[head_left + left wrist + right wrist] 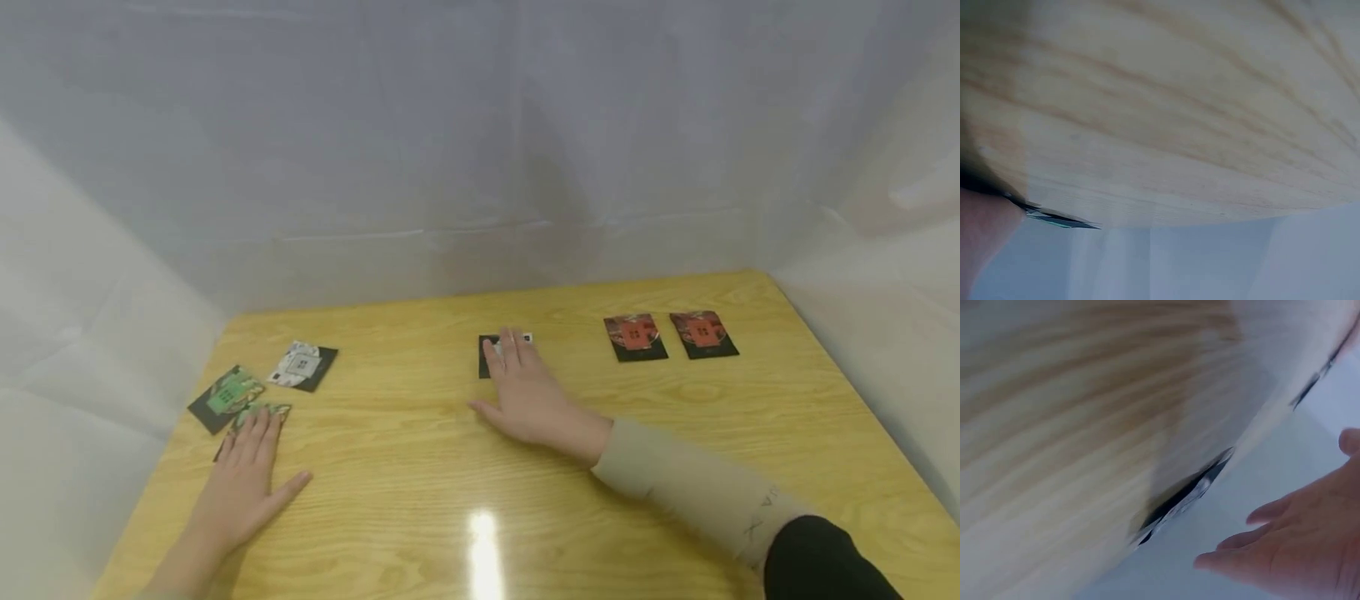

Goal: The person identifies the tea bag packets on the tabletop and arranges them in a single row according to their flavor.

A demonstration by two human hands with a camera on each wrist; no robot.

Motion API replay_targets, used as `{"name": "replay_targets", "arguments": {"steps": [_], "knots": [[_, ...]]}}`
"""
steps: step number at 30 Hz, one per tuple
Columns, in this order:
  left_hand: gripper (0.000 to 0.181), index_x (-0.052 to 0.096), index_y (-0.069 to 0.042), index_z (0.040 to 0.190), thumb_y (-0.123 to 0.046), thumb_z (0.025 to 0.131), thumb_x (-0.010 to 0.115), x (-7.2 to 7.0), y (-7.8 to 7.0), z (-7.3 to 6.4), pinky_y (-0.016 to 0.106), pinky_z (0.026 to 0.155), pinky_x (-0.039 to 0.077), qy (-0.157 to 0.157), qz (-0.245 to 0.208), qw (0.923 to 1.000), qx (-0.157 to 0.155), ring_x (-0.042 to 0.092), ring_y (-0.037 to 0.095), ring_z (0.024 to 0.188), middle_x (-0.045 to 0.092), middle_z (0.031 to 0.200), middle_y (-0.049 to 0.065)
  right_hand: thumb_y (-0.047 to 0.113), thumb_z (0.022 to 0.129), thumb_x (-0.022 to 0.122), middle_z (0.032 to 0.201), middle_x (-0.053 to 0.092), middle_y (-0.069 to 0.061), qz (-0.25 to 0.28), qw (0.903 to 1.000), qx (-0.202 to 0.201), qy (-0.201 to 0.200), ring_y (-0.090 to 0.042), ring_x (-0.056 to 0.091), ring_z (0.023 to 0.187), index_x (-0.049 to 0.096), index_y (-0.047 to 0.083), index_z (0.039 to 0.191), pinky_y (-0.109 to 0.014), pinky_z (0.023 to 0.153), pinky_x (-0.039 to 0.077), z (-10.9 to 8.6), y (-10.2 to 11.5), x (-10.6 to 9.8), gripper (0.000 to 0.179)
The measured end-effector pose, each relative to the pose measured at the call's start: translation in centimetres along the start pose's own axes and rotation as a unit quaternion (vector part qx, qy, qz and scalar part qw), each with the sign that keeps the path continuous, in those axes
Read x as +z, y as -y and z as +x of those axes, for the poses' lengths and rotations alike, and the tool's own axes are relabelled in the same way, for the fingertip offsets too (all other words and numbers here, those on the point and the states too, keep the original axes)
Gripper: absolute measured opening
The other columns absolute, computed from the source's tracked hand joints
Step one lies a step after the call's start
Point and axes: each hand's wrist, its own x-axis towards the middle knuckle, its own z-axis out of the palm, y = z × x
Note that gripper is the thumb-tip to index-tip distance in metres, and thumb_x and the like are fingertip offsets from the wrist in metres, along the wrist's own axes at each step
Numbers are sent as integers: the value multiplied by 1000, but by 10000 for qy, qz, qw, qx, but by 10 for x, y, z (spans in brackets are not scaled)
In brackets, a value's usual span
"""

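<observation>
My left hand (240,483) lies with straight fingers on a small flat green-and-black packet (281,410), covering most of it. Just beyond it is a second green-and-black packet (227,398). My right hand (528,396) reaches over a black-and-white packet (486,363) near the middle of the table, hiding much of it. In the right wrist view the straight fingers (1241,556) show apart from that packet (1188,495). Another black-and-white packet (303,365) lies to the right of the green ones.
Two red-and-black packets (636,337) lie side by side toward the back right of the wooden table (390,483). Pale sheeting (420,150) hangs behind the table and along both sides.
</observation>
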Motion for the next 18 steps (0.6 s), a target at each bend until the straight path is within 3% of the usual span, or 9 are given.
{"name": "replay_targets", "arguments": {"steps": [5,11,15,18], "knots": [[99,14,7,167,-53,103,61,0,1,1,74,129,5,36,-70,10000,9,18,61,157,19,169,40,78,102,40,176,-8,-29,479,9945,856,355,-46,-7,165,5,6,171,-61,136,6,23,24,2,106],[99,15,7,167,-53,103,61,2,1,0,76,128,7,7,-83,10000,15,19,61,157,20,169,39,83,99,38,176,-6,-30,339,9865,1449,680,-45,-5,166,6,5,171,-63,135,8,44,35,8,111],[99,16,8,166,-53,103,61,1,1,0,76,128,8,-21,-83,10000,25,20,61,156,21,169,40,85,98,37,177,-2,-28,420,9807,1664,933,-43,-3,166,8,4,170,-61,136,10,50,34,9,113],[99,18,8,166,-53,103,62,0,1,0,77,127,11,-69,-66,9999,51,22,61,155,22,168,40,84,98,36,177,-2,-27,448,9811,1561,1056,-42,-5,166,8,4,170,-61,136,9,51,28,11,111]]}}
